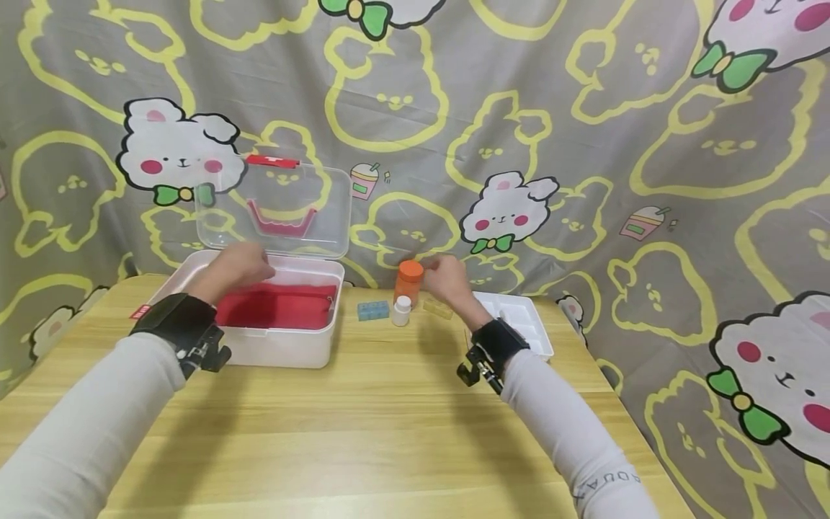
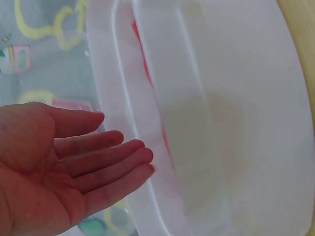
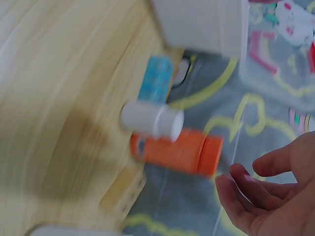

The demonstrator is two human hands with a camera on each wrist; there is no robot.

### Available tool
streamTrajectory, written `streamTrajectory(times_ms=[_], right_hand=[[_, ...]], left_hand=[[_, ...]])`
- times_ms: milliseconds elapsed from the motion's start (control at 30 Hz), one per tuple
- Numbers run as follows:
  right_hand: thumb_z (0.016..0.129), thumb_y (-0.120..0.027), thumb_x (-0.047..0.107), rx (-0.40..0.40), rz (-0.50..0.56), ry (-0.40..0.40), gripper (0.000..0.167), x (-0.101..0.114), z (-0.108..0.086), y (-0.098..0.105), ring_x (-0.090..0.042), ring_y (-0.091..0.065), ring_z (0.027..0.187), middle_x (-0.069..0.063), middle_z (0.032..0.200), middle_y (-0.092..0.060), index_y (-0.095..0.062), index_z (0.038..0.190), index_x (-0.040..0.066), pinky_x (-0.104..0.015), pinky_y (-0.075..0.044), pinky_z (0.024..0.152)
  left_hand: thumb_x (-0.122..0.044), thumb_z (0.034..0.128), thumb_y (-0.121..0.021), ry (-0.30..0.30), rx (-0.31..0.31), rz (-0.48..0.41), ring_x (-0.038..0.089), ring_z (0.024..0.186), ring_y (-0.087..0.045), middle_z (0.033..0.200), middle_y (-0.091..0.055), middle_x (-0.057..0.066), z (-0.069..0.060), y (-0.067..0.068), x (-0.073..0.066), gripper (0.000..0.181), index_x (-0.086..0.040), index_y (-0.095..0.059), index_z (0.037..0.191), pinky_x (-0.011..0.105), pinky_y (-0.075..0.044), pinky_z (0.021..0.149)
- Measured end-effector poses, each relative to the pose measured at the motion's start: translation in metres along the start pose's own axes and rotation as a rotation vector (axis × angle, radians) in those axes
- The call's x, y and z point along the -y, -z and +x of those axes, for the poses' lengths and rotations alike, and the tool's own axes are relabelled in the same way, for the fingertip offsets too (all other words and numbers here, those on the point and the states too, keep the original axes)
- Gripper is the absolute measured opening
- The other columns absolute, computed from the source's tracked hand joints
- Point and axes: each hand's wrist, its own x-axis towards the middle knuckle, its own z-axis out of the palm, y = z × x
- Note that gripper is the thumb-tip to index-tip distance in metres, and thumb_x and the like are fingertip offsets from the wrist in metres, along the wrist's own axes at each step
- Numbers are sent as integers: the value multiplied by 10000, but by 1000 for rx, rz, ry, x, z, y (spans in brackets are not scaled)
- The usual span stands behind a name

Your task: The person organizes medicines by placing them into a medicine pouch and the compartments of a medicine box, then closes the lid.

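Note:
My left hand [image 1: 241, 268] hovers over the white storage box [image 1: 279, 349], whose clear lid [image 1: 324, 209] stands raised at the back. In the left wrist view its fingers are nearly straight and hold nothing. A red pouch-like item [image 1: 272, 306] with a zip lies inside the box. My right hand [image 1: 447, 277] is beside the cap of an orange bottle [image 3: 172, 152], its fingers loosely bent and empty in the right wrist view, with a gap to the cap. In front of the bottle stands a small white bottle [image 1: 401, 311].
A blue translucent pill case [image 1: 372, 311] lies left of the bottles, a yellow one [image 1: 438, 309] to their right. Behind my right wrist is a white compartmented tray [image 1: 534, 324]. A patterned curtain [image 1: 402, 94] hangs along the back edge of the wooden table [image 1: 363, 440].

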Motion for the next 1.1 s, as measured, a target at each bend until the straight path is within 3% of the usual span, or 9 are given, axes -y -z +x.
streamTrajectory(times_ms=[67,167,300,467,533,567,767,967,1100], right_hand=[[839,-530,50,-13,-21,3,161,-16,0,7,-145,-376,527,-3,594,-441,-560,681,39,-245,-295,477],[831,-518,33,-40,-86,5,159,-41,-1,16,-176,-459,566,-78,649,-559,-652,764,-19,-254,-356,505],[844,-503,40,-45,-148,-39,277,-71,-5,25,-266,-609,731,-211,929,-716,-719,978,-70,-349,-520,647],[773,-487,39,-42,-246,-104,70,-106,-8,31,-226,-407,659,-89,665,-457,-504,704,38,-312,-370,558],[756,-480,41,-32,-295,-120,199,-117,-9,33,-213,-300,626,-25,635,-276,-327,654,116,-305,-235,526],[755,-486,43,-35,-322,-125,222,-122,-10,34,-207,-328,609,-6,613,-280,-319,643,136,-294,-240,506],[790,-506,55,-11,-402,-144,221,-140,-16,35,-273,-514,598,-64,593,-462,-443,583,97,-319,-368,456],[839,-504,87,10,-429,-150,205,-150,-19,34,-427,-662,839,-216,788,-646,-518,639,44,-484,-552,693],[834,-504,72,7,-426,-93,249,-151,-21,33,-467,-654,840,-186,702,-596,-458,590,57,-520,-547,741]], left_hand=[[-98,907,-581,-17,-29,-27,239,590,-500,601,-501,82,1,-1,-7,216,50,-644,762,329,-416,562],[-89,918,-583,-44,-68,-33,202,521,-448,539,-424,36,2,-2,-21,242,8,-631,701,306,-384,538],[-96,934,-626,-54,-70,-40,218,554,-515,574,-501,75,-2,-2,-43,183,47,-702,850,301,-436,562],[-100,942,-633,-133,-70,3,254,645,-587,672,-606,122,-7,-6,-69,183,65,-713,949,322,-468,611],[-104,947,-624,-161,-76,12,261,658,-595,705,-625,134,-9,-9,-77,184,59,-708,948,331,-473,623],[-106,949,-620,-175,-85,13,267,673,-602,732,-643,143,-10,-10,-80,186,58,-707,956,340,-481,637],[-102,955,-600,-237,-148,14,279,766,-657,892,-730,178,-17,-21,-98,210,58,-730,998,433,-550,763],[-78,947,-587,-260,-154,-11,244,775,-679,952,-753,167,-18,-35,-112,206,37,-748,1003,442,-576,801],[-64,947,-586,-260,-156,-22,251,791,-675,935,-752,167,-18,-43,-116,196,33,-751,991,435,-584,807]])
